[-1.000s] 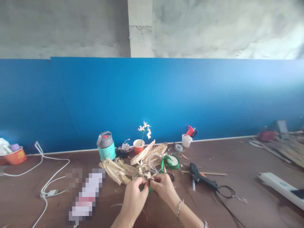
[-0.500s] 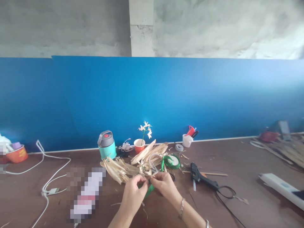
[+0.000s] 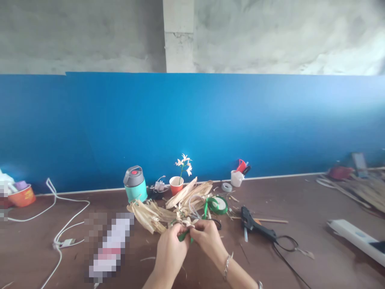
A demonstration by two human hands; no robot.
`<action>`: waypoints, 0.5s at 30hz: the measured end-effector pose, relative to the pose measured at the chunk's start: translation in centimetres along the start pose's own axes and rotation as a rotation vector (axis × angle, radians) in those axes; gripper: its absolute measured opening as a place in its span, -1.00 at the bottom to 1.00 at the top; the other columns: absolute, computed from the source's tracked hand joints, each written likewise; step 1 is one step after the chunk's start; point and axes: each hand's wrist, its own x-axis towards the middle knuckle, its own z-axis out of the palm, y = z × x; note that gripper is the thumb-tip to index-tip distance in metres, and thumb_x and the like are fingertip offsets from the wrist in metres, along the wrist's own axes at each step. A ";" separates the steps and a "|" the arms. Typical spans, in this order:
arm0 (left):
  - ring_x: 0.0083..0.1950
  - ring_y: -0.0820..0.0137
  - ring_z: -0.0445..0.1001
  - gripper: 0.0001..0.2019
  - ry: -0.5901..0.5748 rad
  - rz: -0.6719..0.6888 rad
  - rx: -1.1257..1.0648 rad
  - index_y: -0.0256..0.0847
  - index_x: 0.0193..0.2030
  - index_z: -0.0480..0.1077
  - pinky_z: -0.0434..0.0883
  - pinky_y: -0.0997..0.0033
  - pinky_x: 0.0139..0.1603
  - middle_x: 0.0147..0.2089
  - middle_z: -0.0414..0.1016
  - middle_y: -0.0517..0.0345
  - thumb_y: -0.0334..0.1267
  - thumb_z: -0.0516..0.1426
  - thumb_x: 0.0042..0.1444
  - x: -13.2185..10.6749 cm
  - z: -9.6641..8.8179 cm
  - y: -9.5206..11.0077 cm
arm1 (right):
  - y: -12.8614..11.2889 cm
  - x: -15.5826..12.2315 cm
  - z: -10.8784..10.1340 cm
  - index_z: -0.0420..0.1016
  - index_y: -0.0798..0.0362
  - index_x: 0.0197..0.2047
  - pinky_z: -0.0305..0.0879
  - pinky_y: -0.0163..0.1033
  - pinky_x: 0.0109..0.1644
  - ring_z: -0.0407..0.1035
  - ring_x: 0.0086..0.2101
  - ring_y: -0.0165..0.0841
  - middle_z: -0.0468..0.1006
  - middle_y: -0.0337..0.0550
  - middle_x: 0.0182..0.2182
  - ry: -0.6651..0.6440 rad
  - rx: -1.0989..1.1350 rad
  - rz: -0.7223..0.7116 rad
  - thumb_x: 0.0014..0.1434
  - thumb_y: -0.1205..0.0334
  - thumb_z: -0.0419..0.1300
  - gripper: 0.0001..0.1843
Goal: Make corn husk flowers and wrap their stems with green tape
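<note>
My left hand (image 3: 172, 245) and my right hand (image 3: 209, 240) meet fingertip to fingertip at the front of the table. Both are closed in a pinch. Between them shows a piece of green ribbon (image 3: 184, 235), partly hidden by the fingers. A pale flower (image 3: 188, 222) made of husk-like petals sticks up just beyond the fingertips; whether it is joined to the ribbon I cannot tell. Dried corn husks (image 3: 150, 214) lie behind the hands. A roll of green ribbon (image 3: 219, 204) rests to their right, with black-handled scissors (image 3: 217, 223) partly covered near my right hand.
A black glue gun (image 3: 255, 226) with its cord lies to the right, across a thin wooden stick (image 3: 275, 220). At the back stand a turquoise flask (image 3: 135, 186), a paper cup (image 3: 177, 186) holding a flower stem, and a white cup (image 3: 237, 178) of tools. White cables (image 3: 64, 212) run at left.
Both hands have shifted slightly, and my left hand has turned a little. Less of the green ribbon shows below the fingers, and the pale flower shows more clearly above them.
</note>
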 end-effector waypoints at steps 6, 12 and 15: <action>-0.25 0.21 0.56 -0.81 0.036 -0.044 -0.033 -0.13 -0.39 0.52 0.37 0.43 -0.30 -0.33 0.63 0.05 -0.19 0.09 0.01 -0.3 0.2 0.2 | -0.2 -0.2 0.3 0.28 0.11 -0.80 -0.14 -0.34 -0.56 -0.04 -0.62 -0.50 0.11 -0.34 -0.76 0.019 0.072 0.022 -0.19 0.26 0.09 -0.76; -0.42 0.28 0.48 -0.80 0.007 -0.101 -0.375 -0.23 -0.52 0.50 0.32 0.44 -0.40 -0.52 0.55 0.12 -0.15 0.15 -0.08 0.2 0.6 -0.3 | -0.1 -0.1 0.3 0.35 0.11 -0.72 -0.12 -0.35 -0.56 -0.03 -0.63 -0.52 0.17 -0.35 -0.75 -0.033 0.222 0.112 -0.18 0.14 0.21 -0.74; -0.54 0.42 0.36 -0.83 -0.101 -0.247 -0.670 -0.29 -0.57 0.46 0.25 0.49 -0.48 -0.61 0.45 0.19 -0.21 0.19 -0.16 0.5 0.2 -0.1 | 0.0 -0.1 -0.1 0.41 0.11 -0.61 -0.13 -0.37 -0.58 -0.04 -0.67 -0.55 0.18 -0.37 -0.73 -0.136 0.319 0.189 -0.15 0.07 0.24 -0.74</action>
